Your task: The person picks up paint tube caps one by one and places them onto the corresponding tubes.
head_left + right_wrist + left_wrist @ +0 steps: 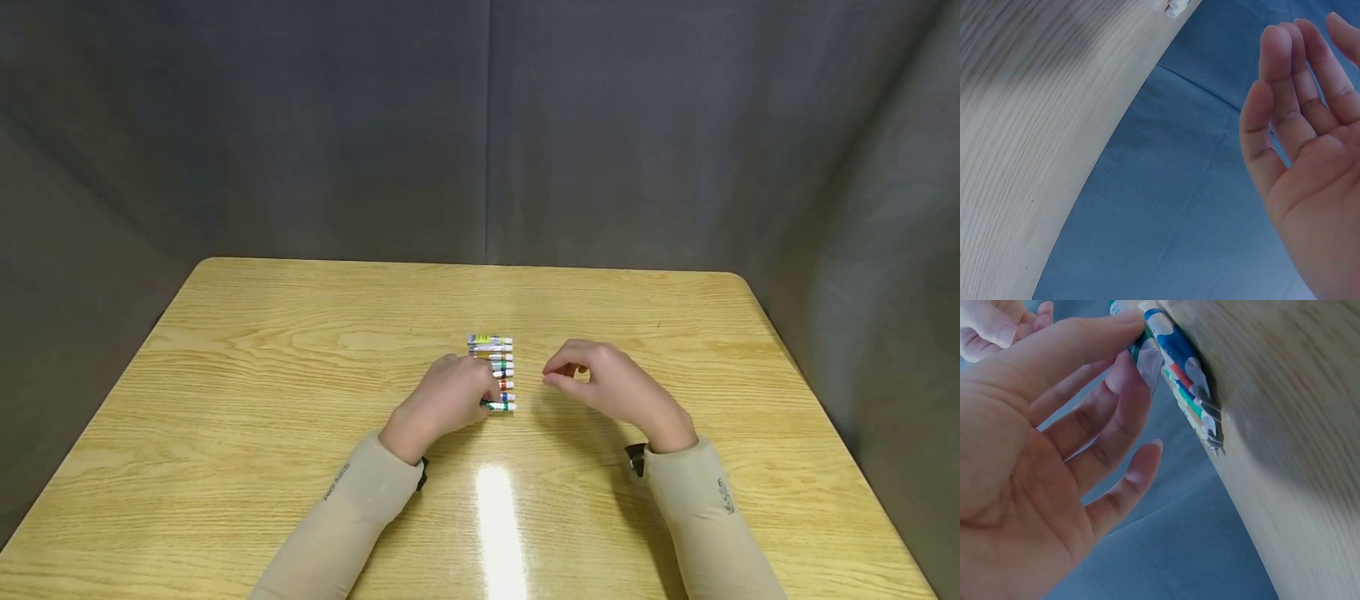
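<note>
Small paint tubes lie side by side in a column on the table, white caps to the right in the head view. My left hand [447, 395] reaches over the near end of the column and covers the tubes' left parts. Its thumb and index finger pinch a green paint tube [501, 407], the nearest one. In the left wrist view this green tube [1149, 362] shows its silver end, beside a blue paint tube [1175, 347]. To the right of the caps, my right hand [611, 387] hovers over the table with bent fingers, thumb near the index fingertip, holding nothing.
A paint tube with a yellow-green label [487, 340] lies at the far end of the column. The wooden table [315, 333] has rounded far corners, and a grey curtain [360, 133] hangs behind it. Light glares on the near tabletop.
</note>
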A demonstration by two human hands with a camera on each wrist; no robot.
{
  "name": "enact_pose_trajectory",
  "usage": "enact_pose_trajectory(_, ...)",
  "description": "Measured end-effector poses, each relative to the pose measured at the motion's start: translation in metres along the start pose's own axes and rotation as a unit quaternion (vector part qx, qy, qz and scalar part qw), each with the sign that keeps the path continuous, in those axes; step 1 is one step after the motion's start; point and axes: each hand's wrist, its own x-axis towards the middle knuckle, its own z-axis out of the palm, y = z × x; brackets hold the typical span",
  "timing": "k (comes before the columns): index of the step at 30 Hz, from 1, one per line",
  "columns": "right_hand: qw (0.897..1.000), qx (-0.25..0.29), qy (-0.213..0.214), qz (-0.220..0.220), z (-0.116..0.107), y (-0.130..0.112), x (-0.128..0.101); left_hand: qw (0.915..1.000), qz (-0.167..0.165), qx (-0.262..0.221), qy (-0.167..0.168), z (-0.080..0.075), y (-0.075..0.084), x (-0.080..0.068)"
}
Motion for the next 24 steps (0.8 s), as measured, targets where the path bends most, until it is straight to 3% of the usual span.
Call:
enact_pose_trajectory(14,1.000,0.001,0.012,-0.007,0.000,0.004,0.000,0.9994,-0.009,0.032,-0.003,0.010,0.003,0.004)
enact_pose_trajectory(24,1.000,0.003,0.006,0.003,-0.002,0.003,-0.001,0.9997,-0.007,0.020,0.011,0.013,0.003,0.005)
